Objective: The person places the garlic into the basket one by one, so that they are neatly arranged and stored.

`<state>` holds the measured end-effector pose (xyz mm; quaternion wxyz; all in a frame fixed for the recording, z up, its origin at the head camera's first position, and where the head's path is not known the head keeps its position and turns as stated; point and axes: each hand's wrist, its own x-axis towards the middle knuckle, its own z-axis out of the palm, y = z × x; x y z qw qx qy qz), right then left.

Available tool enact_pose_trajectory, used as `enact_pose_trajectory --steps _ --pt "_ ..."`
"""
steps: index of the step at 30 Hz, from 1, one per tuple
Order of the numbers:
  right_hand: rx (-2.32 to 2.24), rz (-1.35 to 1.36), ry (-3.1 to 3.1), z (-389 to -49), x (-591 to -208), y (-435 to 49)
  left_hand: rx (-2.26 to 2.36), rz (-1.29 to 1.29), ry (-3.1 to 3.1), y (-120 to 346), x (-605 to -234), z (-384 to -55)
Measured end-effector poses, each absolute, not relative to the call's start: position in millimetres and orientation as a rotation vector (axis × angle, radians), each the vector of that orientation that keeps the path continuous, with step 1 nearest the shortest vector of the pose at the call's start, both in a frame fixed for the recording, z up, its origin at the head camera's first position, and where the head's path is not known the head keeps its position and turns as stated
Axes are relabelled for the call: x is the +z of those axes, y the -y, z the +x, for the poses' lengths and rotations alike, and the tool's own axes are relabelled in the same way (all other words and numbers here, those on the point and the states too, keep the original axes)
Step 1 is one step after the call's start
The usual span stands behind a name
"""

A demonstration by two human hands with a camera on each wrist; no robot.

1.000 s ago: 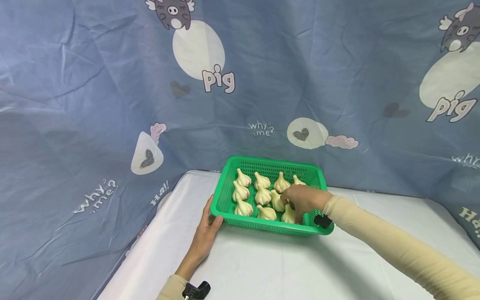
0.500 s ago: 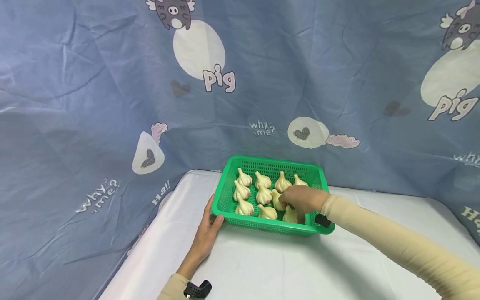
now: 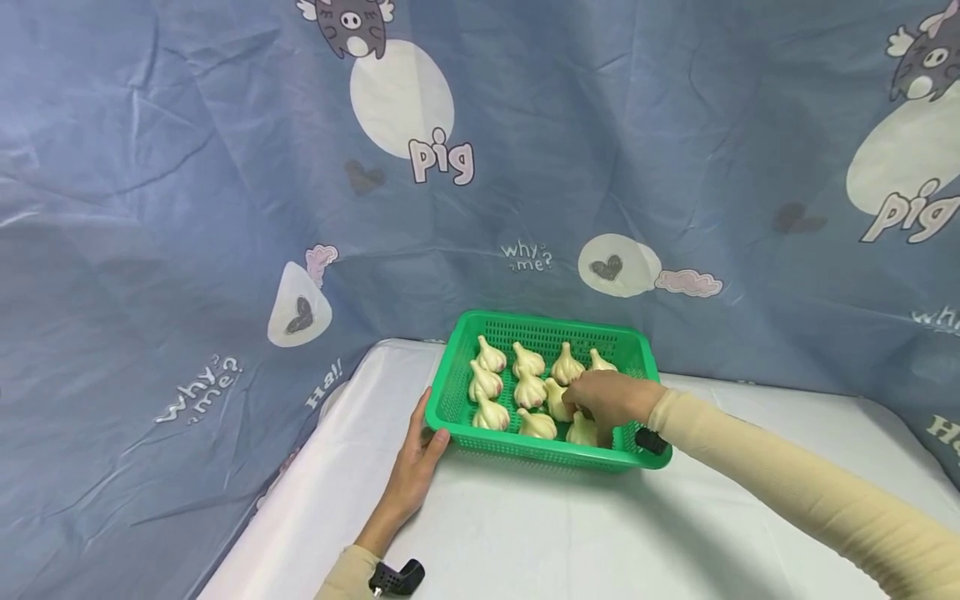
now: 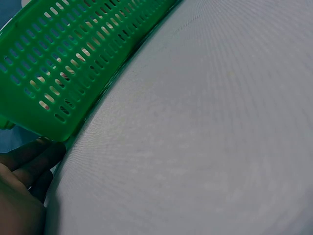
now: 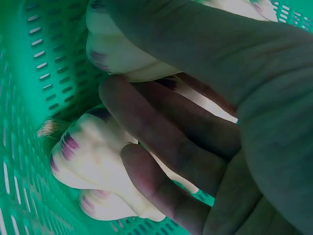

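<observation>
A green plastic basket (image 3: 525,450) with slotted walls stands on the white cloth and holds several pale garlic bulbs (image 3: 491,412). My left hand (image 3: 408,471) holds its near left corner, thumb at the front rim and fingers along the left side. In the left wrist view those fingers (image 4: 39,159) touch the lower corner. Inside the basket's right part is my right hand (image 3: 611,396). The right wrist view shows a garlic bulb (image 5: 124,54) pinched between its thumb and fingers. Another garlic bulb (image 5: 98,147) with purple streaks lies beside the ring and little fingers.
White cloth (image 3: 517,533) covers the table in front of the basket and to its right. Close behind rises a blue curtain (image 3: 465,217) with pig prints, which also runs along the left side. The basket's raised walls surround the right hand.
</observation>
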<state>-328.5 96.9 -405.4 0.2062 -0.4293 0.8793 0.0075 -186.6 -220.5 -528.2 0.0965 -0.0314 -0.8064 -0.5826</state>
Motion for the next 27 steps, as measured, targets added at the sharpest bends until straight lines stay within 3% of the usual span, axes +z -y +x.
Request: enact_pose_trajectory --steps 14,27 --pt "-0.100 -1.116 -2.479 -317 -394 -118 -1.717 -0.103 2.402 215 -527 -187" --pt "-0.195 -1.281 -2.657 -299 -369 -168 -1.714 -0.076 2.405 221 -527 -185"
